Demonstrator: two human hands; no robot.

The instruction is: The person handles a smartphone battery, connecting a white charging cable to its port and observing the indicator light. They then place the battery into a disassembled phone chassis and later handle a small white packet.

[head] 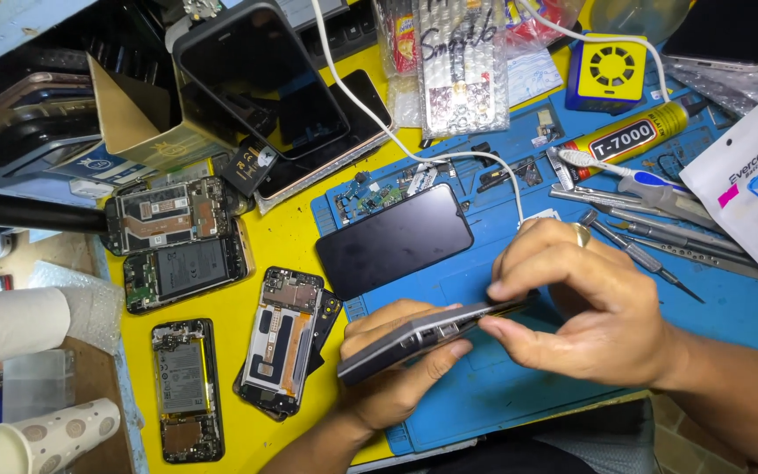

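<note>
Landmark: blue work mat (563, 307).
- Dark blank phone screen (394, 240), on mat's left part.
- White pouch with pink and blue marks (752, 204), at right edge.
- Bubble-wrap packet (460, 66), beyond far edge.
- Tan open carton (138, 123), far left.

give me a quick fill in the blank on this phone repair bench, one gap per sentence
1. Both hands, the left hand and right hand, hold one ____ edge-on.
2. The work mat under the hands is ____ in colour.
3. The dark phone on the mat lies screen ____.
4. The paper cup at lower left lies on its ____.

Missing words: phone; blue; up; side
</note>
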